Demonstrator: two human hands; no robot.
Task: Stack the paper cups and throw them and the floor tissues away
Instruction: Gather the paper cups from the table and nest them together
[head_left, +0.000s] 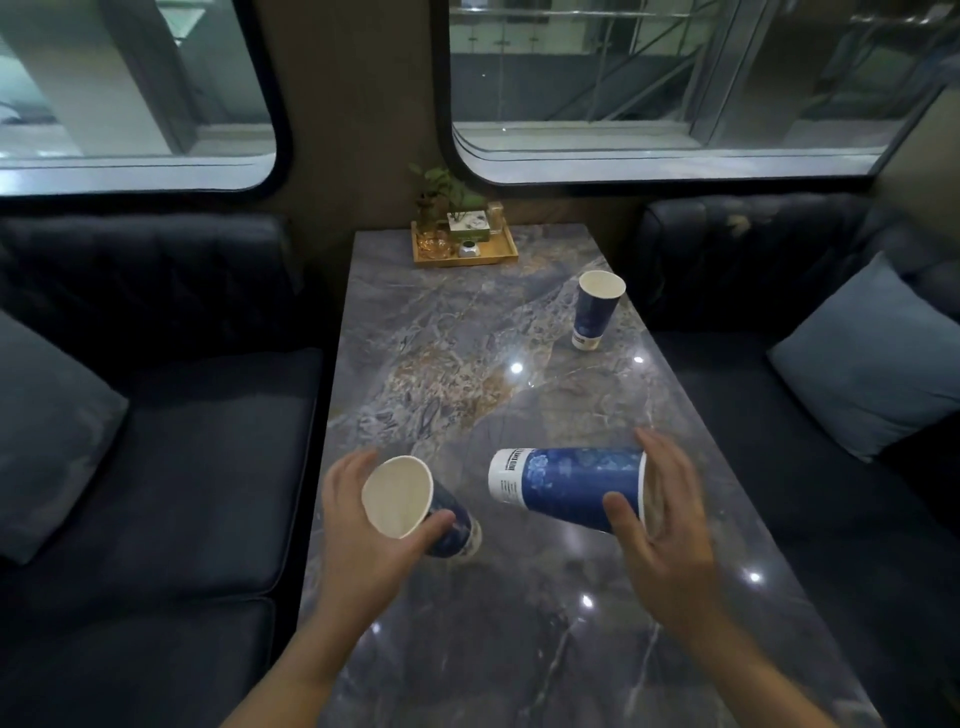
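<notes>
left hand (363, 525) gripping 1 blue paper cup (415, 501), mouth up | right hand (667, 525) fingers (623, 514) closing round 2nd sideways blue cup (569, 486), base aiming leftward | 3rd cup (597, 309) standing on marble counter (467, 364) | nesting starting; binning pending, floor tissues unseen
</notes>
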